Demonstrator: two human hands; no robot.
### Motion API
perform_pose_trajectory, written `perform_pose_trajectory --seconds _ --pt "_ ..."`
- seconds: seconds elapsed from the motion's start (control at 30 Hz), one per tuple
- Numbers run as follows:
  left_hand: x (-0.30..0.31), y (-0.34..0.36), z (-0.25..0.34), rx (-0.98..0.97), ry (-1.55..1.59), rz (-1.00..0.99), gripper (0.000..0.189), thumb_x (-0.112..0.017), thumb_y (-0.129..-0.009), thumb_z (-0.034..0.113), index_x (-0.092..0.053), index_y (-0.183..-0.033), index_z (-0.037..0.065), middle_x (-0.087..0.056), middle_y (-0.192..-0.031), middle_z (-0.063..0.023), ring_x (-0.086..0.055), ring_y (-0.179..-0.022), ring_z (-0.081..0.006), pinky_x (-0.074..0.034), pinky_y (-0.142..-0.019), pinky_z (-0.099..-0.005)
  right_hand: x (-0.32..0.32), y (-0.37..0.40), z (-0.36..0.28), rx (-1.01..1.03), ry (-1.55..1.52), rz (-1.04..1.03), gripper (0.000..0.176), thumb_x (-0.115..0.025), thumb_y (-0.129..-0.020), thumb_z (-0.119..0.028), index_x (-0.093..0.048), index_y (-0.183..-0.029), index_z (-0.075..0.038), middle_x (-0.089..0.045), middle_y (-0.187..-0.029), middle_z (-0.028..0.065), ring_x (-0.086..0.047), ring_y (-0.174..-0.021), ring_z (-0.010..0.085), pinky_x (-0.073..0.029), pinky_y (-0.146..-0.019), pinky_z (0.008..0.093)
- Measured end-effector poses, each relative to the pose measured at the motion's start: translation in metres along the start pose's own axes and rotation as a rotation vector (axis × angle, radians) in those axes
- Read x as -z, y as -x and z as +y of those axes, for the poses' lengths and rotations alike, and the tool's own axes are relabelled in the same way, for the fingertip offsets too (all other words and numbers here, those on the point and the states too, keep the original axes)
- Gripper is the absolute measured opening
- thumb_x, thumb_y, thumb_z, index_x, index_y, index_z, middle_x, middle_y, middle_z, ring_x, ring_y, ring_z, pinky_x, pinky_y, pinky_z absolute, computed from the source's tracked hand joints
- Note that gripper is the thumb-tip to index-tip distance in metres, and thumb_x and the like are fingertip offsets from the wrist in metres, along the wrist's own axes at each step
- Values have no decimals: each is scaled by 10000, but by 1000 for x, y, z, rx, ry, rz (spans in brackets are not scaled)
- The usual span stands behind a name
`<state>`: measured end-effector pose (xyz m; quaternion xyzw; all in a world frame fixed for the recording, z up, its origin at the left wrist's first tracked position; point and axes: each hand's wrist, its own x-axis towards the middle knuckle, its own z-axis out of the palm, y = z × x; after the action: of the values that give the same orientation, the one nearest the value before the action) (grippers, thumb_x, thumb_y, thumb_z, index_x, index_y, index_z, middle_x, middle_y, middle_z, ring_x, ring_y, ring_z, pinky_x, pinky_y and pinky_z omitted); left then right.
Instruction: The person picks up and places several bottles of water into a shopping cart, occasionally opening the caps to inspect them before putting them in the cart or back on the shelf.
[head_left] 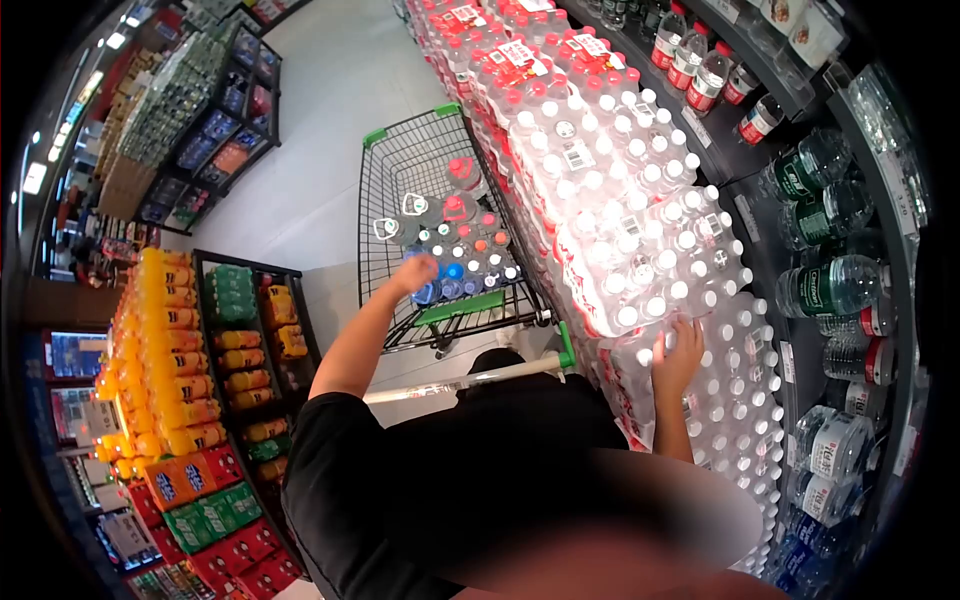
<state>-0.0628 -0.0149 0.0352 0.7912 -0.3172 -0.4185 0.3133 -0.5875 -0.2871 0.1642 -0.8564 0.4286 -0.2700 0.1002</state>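
Note:
My left hand [416, 271] is over the near-left part of the shopping cart [370, 220], its fingers curled at the top of a blue-labelled bottle [426, 293]. The grip itself is partly hidden. Other bottles stand grouped in the cart, with blue, white, orange and red caps; large handled bottles [430, 212] are farther in. My right hand [680, 350] rests on shrink-wrapped clear water bottles [722, 375] with white caps. Its fingers are spread and the fingertips touch the near edge of the upper pack [640, 265].
The cart handle [470, 378] is close to my body. Red-capped bottle packs [520, 65] continue along the stack. Shelves of large water bottles [830, 285] line the right. Orange drinks [160, 350] and boxed cans [215, 520] stand left, beside a tiled aisle floor [320, 60].

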Motion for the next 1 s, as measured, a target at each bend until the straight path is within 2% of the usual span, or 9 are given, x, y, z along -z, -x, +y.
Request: perform_pose_trajectory --seconds 0.1,0.17,0.2,0.23,0.53,0.73,0.83,0.97,1.0 --pt "-61 67 -5 113 -404 -74 296 -588 -928 300 -677 -1058 49 -706 -851 -103 -667 -854 -278 -523 -785 -377 -1 0 1 77 -63 33 270 -675 -808 -137 -597 -1052 -51 -630 -1195 115 -516 -1223 368 -319 -1086 529" --pt "-102 93 -71 -213 -318 58 448 -445 -980 423 -694 -1115 76 -720 -989 -121 -649 -998 -330 -480 -914 -396 0 2 2 80 -106 13 264 -674 -808 -132 -598 -1050 -57 -634 -1184 107 -522 -1224 344 -302 -1102 522" --pt "-95 113 -24 206 -129 15 542 -345 -993 467 -694 -1154 85 -703 -1117 -132 -613 -1122 -304 -429 -1002 -386 1 2 2 93 -92 11 265 -676 -805 -131 -603 -1052 -68 -637 -1180 97 -531 -1223 303 -285 -1117 514" --pt "-99 114 -34 175 -95 69 576 -331 -979 499 -697 -1147 87 -684 -1188 -122 -608 -1130 -300 -426 -998 -386 0 4 3 93 -85 1 269 -680 -803 -134 -604 -1053 -69 -637 -1178 97 -533 -1221 297 -283 -1120 511" --pt "-114 125 -18 320 -278 178 488 -329 -925 447 -731 -1080 218 -669 -1222 -51 -591 -1165 -251 -394 -1014 -369 3 12 -4 150 -121 -48 295 -692 -785 -119 -615 -1061 -48 -608 -1200 135 -506 -1226 313 -301 -1098 495" --pt "-124 135 -11 251 -414 109 486 -266 -975 387 -679 -1142 193 -647 -1246 -85 -589 -1177 -273 -427 -978 -452 0 62 -84 325 -355 -88 295 -676 -769 -49 -599 -1050 -4 -587 -1168 183 -501 -1184 381 -387 -1027 482" --pt "-125 145 -2 261 -378 32 494 -250 -993 385 -631 -1235 185 -600 -1330 -100 -554 -1232 -304 -418 -1014 -450 -18 101 -120 409 -427 -223 406 -729 -735 -84 -583 -1106 -7 -558 -1264 198 -473 -1237 395 -365 -1069 483" --pt "-135 152 -23 127 -336 49 552 -252 -1004 445 -493 -1382 123 -527 -1416 -135 -495 -1308 -322 -370 -1079 -459 -38 148 -146 486 -225 -485 700 -782 -712 -180 -484 -1328 -31 -376 -1476 222 -309 -1391 429 -273 -1147 518" --pt "-135 156 -27 139 -312 53 627 -283 -994 531 -454 -1414 98 -513 -1423 -166 -490 -1310 -335 -365 -1084 -456 -41 159 -149 490 -190 -504 728 -787 -704 -179 -471 -1344 -34 -357 -1490 219 -302 -1395 433 -256 -1153 527"
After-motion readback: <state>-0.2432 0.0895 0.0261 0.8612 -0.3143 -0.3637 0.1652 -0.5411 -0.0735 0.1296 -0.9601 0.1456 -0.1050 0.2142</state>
